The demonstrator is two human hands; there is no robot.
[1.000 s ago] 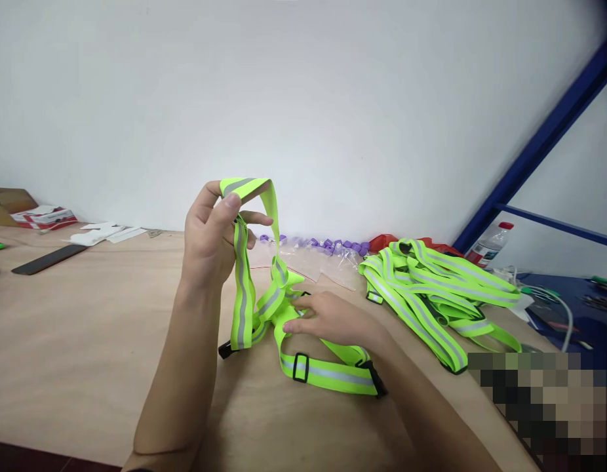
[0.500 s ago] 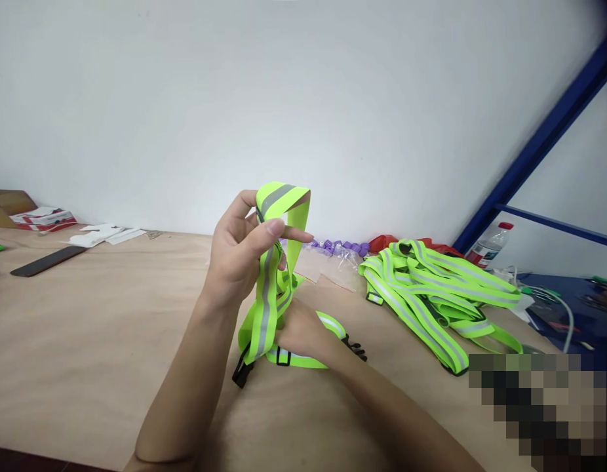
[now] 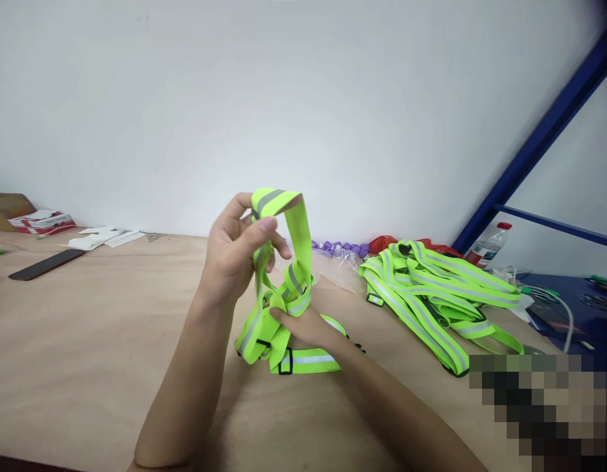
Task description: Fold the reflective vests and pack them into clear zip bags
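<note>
A neon-yellow reflective strap with a grey stripe hangs in a loop from my left hand. The left thumb and fingers pinch it near the top of the loop. Lower down, my right hand grips gathered folds of the same strap, its thumb on top and its other fingers mostly hidden. Part of the strap lies on the table below, with a black slider buckle on it. A black clip end shows only in part behind the right wrist.
A pile of similar reflective straps lies to the right, before a red-capped bottle. Purple pieces and clear plastic sit at the back. On the left are a dark flat bar, white papers and a box.
My right hand has risen slightly and now holds gathered strap with the thumb showing. The strap's lower folds have shifted, and my left hand has moved slightly left and opened the loop wider.
</note>
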